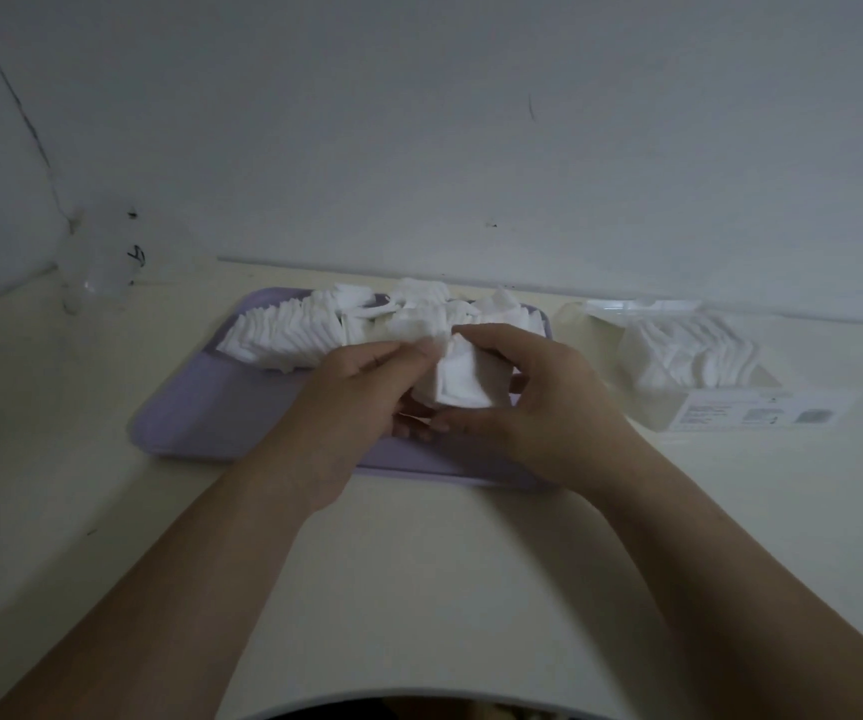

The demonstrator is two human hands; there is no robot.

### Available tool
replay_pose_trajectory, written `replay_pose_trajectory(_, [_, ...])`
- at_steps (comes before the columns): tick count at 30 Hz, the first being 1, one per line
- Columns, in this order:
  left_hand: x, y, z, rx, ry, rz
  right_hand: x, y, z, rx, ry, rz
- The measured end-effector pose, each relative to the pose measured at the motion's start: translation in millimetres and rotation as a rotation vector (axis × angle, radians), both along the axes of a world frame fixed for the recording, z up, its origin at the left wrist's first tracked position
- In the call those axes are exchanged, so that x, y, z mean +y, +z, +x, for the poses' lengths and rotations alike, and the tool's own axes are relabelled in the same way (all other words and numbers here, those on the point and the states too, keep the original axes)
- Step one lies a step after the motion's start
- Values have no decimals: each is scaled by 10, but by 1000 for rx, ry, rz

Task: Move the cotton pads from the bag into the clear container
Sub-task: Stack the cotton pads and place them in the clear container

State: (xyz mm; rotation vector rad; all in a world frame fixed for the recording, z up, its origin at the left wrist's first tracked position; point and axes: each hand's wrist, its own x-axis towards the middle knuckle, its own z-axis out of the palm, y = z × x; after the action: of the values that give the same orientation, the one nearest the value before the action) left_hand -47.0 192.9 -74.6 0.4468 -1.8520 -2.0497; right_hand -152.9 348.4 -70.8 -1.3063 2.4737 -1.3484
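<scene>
Two bare forearms reach in from the near edge and meet over the middle of the table [107,511].

1. Left hand [346,402]. The fingers are curled, and the thumb and fingertips pinch the top and left side of a stack of cotton pads [463,381].

2. Right hand [538,407]. The fingers are curled over the stack's right side, with the thumb at its near lower edge. I judge the two-sided hold is meant to square the block up and stop it fanning apart.

3. The stack itself is white and square-cut, and sits between the two hands over the purple tray [201,413]. I cannot tell whether it touches the tray.

4. The purple tray lies flat on the table. Its far half carries the loose pads [289,335], a leaning row on the left and a jumbled heap in the middle. It probably serves as a staging place so that tipped-out pads do not scatter.

5. A clear packet [679,366] lies just beside the tray on the right with a row of pads inside. The printed label [762,410] at its near end suggests it is the bag, though I cannot be sure.

6. A clear plastic object [94,262] stands far left against the wall, well apart from the rest. It is too faint to identify.

Most of the pads look not yet moved.
</scene>
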Motion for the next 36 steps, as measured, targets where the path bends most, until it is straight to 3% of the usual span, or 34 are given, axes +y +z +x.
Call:
replay_pose_trajectory(11, [32, -71, 14, 12, -8, -264, 0, 37, 85, 12, -39, 123])
replay_pose_trajectory(22, [89, -28, 0, 7, -50, -165, -8, -13, 77, 28, -115, 129])
replay_pose_trajectory(28, [115, -25, 33, -10, -90, -278, -33, -7, 123, 226, -124, 246])
replay_pose_trajectory(30, [66, -55, 13, -10, -61, -239, -12, 23, 105, 75, -88, 199])
replay_pose_trajectory(36, [19, -33, 7, -20, -39, -257, 32, 44, -28, -562, 37, -206])
